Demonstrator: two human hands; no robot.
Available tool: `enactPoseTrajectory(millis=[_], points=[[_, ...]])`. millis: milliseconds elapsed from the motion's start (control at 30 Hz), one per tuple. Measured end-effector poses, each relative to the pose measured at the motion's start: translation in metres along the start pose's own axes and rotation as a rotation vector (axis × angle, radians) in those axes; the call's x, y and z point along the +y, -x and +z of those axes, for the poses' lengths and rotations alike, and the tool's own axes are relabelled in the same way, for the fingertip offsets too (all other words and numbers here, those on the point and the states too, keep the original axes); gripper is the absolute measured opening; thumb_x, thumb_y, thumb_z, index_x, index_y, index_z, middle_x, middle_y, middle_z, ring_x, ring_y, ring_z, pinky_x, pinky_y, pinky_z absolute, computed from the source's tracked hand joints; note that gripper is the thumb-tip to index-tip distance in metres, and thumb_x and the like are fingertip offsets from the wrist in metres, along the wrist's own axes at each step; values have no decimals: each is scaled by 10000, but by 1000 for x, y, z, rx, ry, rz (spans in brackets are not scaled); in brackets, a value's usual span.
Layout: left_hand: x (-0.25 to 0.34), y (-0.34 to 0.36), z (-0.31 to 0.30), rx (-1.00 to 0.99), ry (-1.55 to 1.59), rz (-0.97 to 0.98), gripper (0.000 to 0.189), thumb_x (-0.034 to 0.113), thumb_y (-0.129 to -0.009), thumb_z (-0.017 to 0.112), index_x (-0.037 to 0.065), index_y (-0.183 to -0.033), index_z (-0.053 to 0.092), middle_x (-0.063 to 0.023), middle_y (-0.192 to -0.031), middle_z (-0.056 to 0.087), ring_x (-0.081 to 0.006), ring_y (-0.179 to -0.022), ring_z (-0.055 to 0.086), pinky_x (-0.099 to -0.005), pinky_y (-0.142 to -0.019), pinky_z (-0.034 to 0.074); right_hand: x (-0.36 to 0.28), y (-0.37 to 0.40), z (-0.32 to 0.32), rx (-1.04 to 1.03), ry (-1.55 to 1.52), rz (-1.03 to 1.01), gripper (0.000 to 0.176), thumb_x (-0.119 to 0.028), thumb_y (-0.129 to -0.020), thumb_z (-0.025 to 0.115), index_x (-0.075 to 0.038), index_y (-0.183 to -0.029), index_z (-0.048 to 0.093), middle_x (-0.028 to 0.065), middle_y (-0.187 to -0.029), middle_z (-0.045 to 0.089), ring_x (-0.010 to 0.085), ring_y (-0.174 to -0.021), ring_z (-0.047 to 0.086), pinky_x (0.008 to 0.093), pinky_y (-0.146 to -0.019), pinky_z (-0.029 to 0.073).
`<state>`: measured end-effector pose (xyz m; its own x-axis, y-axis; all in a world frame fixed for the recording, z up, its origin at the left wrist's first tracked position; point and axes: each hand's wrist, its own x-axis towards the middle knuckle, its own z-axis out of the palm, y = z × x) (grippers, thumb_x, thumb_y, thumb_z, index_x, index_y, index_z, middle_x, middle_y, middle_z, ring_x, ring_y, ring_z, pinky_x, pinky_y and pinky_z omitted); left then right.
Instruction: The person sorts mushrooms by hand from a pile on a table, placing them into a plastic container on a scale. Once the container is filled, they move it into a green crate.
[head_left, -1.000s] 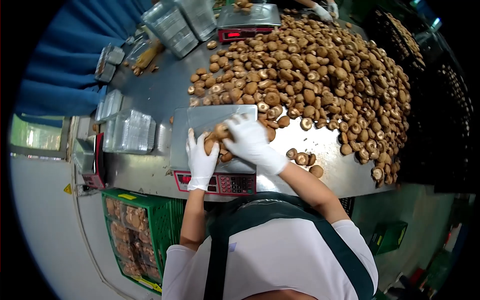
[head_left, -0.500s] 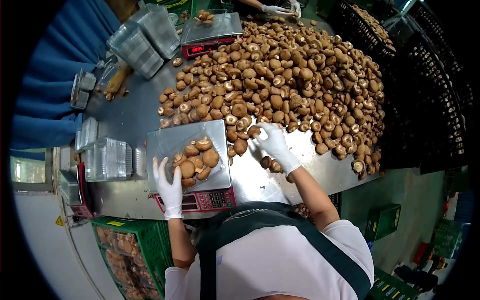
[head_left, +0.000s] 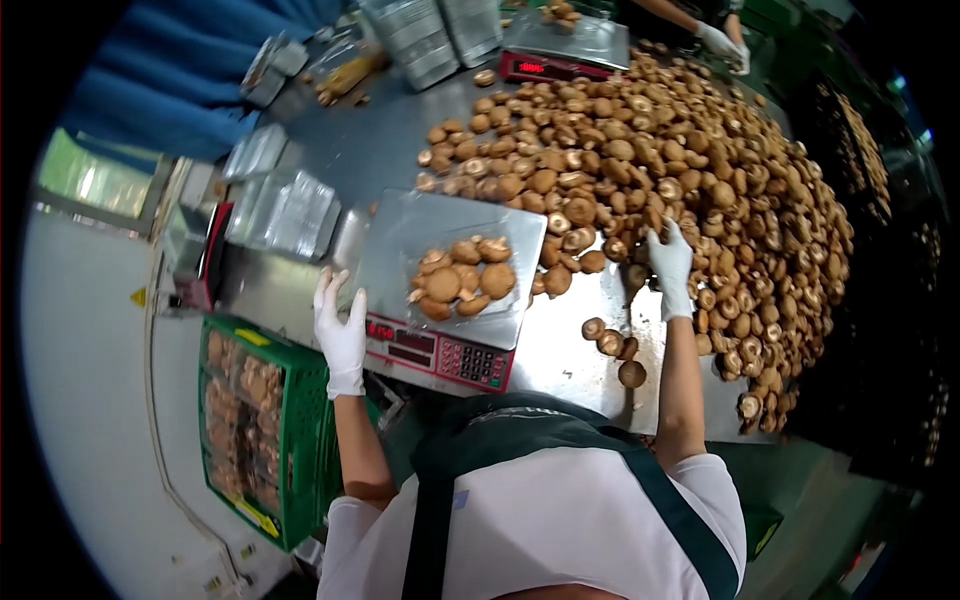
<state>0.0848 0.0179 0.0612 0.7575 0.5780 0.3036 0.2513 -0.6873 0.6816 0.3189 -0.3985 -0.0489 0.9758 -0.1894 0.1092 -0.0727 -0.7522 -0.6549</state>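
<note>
My left hand, in a white glove, is held with its fingers apart beside the front left corner of the scale. Nothing is in it. On the scale's plate lies a clear tray with several brown mushrooms. My right hand, also gloved, reaches to the near edge of the big mushroom pile. Its fingertips are at the mushrooms, and whether they grip one is too unclear to see. Several loose mushrooms lie on the metal table nearer to me.
Stacked clear trays stand at the left, more at the back. A second scale holds a few mushrooms. A co-worker's gloved hands are at the back. A green crate stands lower left, black crates right.
The view has turned, shifting the table. My left hand has come away from the tray. My right hand has moved from the mushroom near the scale to farther right along the pile.
</note>
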Motion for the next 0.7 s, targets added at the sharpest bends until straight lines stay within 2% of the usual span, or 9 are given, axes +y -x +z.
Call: enactPoseTrajectory(millis=[67, 133, 200, 267, 333, 433, 533, 600, 700], points=[[-14, 4, -10, 14, -21, -33, 313, 109, -818, 644, 53, -1122, 599, -160, -1317, 483, -295, -1218, 462, -365, -1016, 360, 7, 13, 2, -105, -330, -31, 407, -177, -834, 638, -41, -1208, 557, 130, -970, 684, 181, -858, 655, 289, -745, 502], [-19, 4, -15, 36, -23, -56, 305, 124, -818, 645, 46, -1110, 603, -163, -1291, 506, -297, -1199, 482, -360, -1004, 371, -21, 40, -10, -251, -655, 106, 394, -153, -860, 614, -11, -1221, 545, 105, -991, 670, 150, -837, 644, 257, -717, 498], [-27, 0, -15, 65, 10, -47, 300, 131, -813, 650, 46, -1098, 610, -167, -1269, 523, -301, -1183, 497, -357, -998, 376, -54, 66, -24, -413, -722, 169, 396, -133, -873, 602, 5, -1236, 529, 91, -990, 658, 127, -825, 637, 238, -696, 494], [-32, -5, -13, 71, 32, -57, 306, 150, -808, 657, 60, -1098, 615, -166, -1262, 528, -301, -1181, 499, -355, -998, 378, -93, 89, -32, -432, -609, 62, 402, -125, -856, 622, -31, -1239, 542, 78, -964, 658, 116, -829, 634, 239, -712, 502], [-29, -10, -9, 57, 69, -49, 310, 150, -808, 656, 54, -1099, 613, -166, -1263, 525, -296, -1188, 493, -351, -998, 377, -108, 104, -21, -352, -502, -278, 417, -101, -835, 638, -50, -1238, 546, 80, -980, 661, 123, -841, 637, 245, -743, 507], [-24, -17, -1, 2, 153, -84, 312, 151, -812, 651, 48, -1104, 612, -160, -1275, 517, -291, -1200, 483, -349, -1001, 374, -150, 126, -27, -387, -476, -470, 412, -58, -829, 639, -39, -1231, 549, 95, -1092, 647, 144, -893, 642, 259, -783, 514], [-31, -26, 13, -122, 207, -67, 338, 170, -851, 632, 58, -1167, 594, -135, -1339, 463, -246, -1233, 456, -364, -988, 389, -164, 133, -6, -238, -313, -855, 462, -43, -755, 669, -61, -1203, 557, 109, -1152, 613, 258, -1032, 594, 336, -876, 482], [-42, -31, 32, -149, 293, -15, 354, 146, -851, 635, 35, -1182, 581, -146, -1343, 445, -255, -1228, 454, -368, -995, 392, -170, 143, 8, -434, 87, -892, 475, -90, -727, 691, -105, -1187, 573, 106, -1220, 569, 325, -1101, 521, 386, -915, 453], [-36, -42, 46, -242, 420, -94, 362, 198, -825, 655, 48, -1149, 597, -159, -1318, 478, -277, -1219, 461, -396, -990, 380, -166, 143, 3, -364, -51, -856, 425, -115, -758, 694, -128, -1170, 592, 115, -1277, 528, 329, -1135, 490, 391, -943, 431]])
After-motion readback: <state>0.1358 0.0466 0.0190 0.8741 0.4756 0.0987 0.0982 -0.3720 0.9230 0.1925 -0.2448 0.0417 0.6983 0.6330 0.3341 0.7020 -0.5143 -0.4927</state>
